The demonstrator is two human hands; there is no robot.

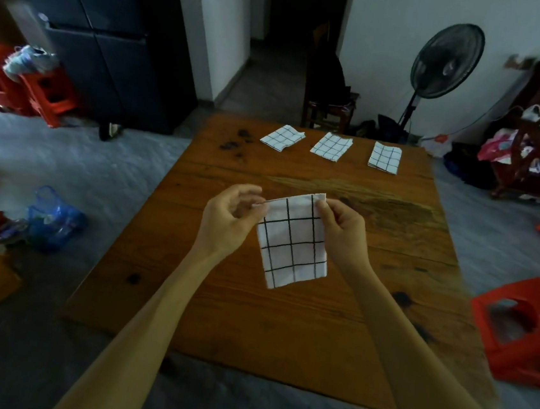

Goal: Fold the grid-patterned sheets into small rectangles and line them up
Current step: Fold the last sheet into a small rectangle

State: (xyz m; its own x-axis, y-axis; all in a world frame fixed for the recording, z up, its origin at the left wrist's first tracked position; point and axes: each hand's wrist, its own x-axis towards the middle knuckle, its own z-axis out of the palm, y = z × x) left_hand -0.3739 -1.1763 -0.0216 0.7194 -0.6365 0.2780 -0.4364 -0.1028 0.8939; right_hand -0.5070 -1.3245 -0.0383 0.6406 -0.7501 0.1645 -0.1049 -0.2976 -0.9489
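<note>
Both forearms reach in from the near edge over a wooden table [283, 322], and between them hangs a grid-patterned sheet [292, 245], folded to a narrow rectangle and held up above the tabletop, its lower end tilted a little to the right. On the left, the left hand [227, 219] pinches the sheet's upper left corner between thumb and fingertips, the other fingers curled loosely. On the right, the right hand [342, 228] pinches the upper right corner in the same way. Along the far edge of the table three more folded sheets lie flat in a row, apart from one another: the left folded sheet [282, 138], the middle folded sheet [331, 146] and the right folded sheet [385, 157]. Left of that row, dark marks [240, 139] stain the wood.
</note>
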